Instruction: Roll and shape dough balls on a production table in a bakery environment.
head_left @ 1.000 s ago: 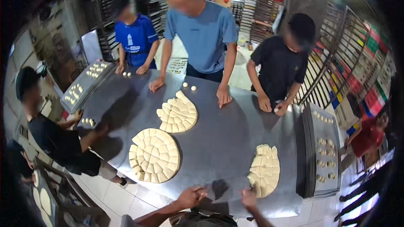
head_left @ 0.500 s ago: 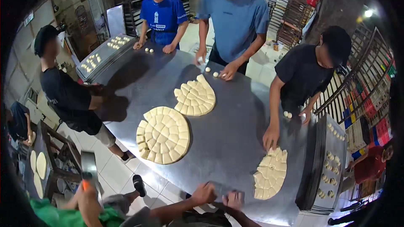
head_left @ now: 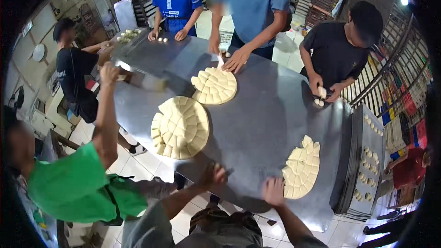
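1. The left hand [head_left: 214,176] hovers over or rests at the near edge of the metal bench [head_left: 257,124], fingers curled and blurred. Something dark shows by its fingertips; whether they pinch it, I cannot tell.
2. The right hand [head_left: 274,191] is just beside the left edge of the right-hand dough slab [head_left: 302,170], fingers bent under. I cannot tell whether it grips anything or touches the dough.
3. That slab lies flat on the bench, scored into small blocks, its far end ragged.
4. Well to its left lies a large round dough slab [head_left: 180,131], also cut into blocks; a smaller cut slab [head_left: 214,87] lies just beyond it.
5. Across the bench, a co-worker in grey-blue [head_left: 253,7] has both hands at the smaller slab's far tip.
6. A co-worker in black [head_left: 337,48] holds pale dough above two dough balls [head_left: 319,103].
7. A green-shirted person [head_left: 73,181] raises an arm at left.
8. Stacked trays [head_left: 367,170] at right carry dough pieces.
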`<act>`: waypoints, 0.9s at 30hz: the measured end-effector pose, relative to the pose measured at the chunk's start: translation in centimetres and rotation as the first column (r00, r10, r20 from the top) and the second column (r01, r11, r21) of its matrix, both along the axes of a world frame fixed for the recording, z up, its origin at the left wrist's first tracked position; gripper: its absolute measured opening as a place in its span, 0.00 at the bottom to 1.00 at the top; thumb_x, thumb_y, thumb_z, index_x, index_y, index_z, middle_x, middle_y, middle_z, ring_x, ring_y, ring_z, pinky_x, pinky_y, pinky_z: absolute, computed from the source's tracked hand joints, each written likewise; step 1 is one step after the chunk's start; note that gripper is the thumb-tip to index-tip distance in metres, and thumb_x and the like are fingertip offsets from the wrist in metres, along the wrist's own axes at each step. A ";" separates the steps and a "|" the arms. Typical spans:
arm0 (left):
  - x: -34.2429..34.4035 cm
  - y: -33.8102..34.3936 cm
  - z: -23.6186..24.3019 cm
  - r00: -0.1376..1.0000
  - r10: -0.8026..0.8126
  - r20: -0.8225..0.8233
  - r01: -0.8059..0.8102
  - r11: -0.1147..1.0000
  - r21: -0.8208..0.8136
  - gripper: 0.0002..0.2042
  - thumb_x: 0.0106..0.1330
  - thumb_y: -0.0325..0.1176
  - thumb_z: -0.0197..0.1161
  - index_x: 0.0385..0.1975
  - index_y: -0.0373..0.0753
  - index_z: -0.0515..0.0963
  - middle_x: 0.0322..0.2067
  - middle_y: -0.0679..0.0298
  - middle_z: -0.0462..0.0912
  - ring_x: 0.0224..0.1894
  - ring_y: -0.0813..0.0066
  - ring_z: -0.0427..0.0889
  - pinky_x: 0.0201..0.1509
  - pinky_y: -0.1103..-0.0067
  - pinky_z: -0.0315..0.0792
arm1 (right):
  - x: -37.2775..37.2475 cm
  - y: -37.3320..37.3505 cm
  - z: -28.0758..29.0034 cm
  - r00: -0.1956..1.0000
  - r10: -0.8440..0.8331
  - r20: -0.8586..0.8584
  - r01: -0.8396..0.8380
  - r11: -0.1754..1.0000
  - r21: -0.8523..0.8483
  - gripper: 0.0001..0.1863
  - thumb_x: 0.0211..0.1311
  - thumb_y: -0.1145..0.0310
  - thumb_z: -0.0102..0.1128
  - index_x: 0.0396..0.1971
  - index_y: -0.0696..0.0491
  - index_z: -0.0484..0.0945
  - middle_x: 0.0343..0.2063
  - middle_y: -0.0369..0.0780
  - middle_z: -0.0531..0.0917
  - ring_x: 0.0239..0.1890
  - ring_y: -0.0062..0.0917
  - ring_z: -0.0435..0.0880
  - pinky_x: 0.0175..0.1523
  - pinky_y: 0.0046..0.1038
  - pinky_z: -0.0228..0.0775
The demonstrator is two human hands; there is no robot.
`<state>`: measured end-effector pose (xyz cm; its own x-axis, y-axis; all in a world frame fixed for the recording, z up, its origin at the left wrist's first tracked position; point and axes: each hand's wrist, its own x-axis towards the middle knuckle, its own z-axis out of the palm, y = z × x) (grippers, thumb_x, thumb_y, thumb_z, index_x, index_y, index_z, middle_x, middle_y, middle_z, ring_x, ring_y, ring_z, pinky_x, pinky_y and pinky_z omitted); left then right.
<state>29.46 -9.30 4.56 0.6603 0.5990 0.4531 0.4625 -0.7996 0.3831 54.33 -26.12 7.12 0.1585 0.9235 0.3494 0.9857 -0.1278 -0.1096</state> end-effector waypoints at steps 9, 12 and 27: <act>-1.9 -3.8 -12.1 0.992 -0.046 -0.119 0.045 0.999 -0.013 0.22 0.59 0.31 0.64 0.53 0.38 0.70 0.46 0.56 0.79 0.49 0.53 0.76 0.55 0.64 0.69 | -0.2 -2.6 -2.9 0.956 0.285 -0.071 -0.294 0.929 -0.223 0.11 0.54 0.68 0.58 0.37 0.55 0.73 0.36 0.45 0.80 0.36 0.40 0.76 0.43 0.39 0.68; 0.5 3.7 -6.9 0.964 -0.137 0.229 0.229 0.864 -0.449 0.10 0.60 0.35 0.56 0.38 0.37 0.72 0.35 0.54 0.77 0.42 0.54 0.74 0.45 0.63 0.69 | 2.3 2.9 -0.8 0.950 0.182 0.253 -0.196 0.980 0.030 0.11 0.55 0.66 0.58 0.37 0.54 0.74 0.32 0.42 0.81 0.32 0.38 0.76 0.42 0.40 0.67; 6.7 -0.9 5.0 0.989 0.121 -0.086 -0.143 0.932 -0.333 0.06 0.58 0.32 0.58 0.32 0.41 0.70 0.27 0.60 0.71 0.25 0.59 0.68 0.38 0.67 0.67 | -3.7 2.7 -1.3 0.960 -0.226 -0.165 0.225 0.974 -0.022 0.10 0.62 0.64 0.52 0.38 0.52 0.73 0.34 0.43 0.75 0.40 0.35 0.72 0.42 0.35 0.65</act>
<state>36.21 -10.20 9.56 0.5857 0.7927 0.1690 0.5871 -0.5586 0.5859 50.58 -23.42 5.81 0.4181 0.8580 0.2982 0.8995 -0.3454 -0.2674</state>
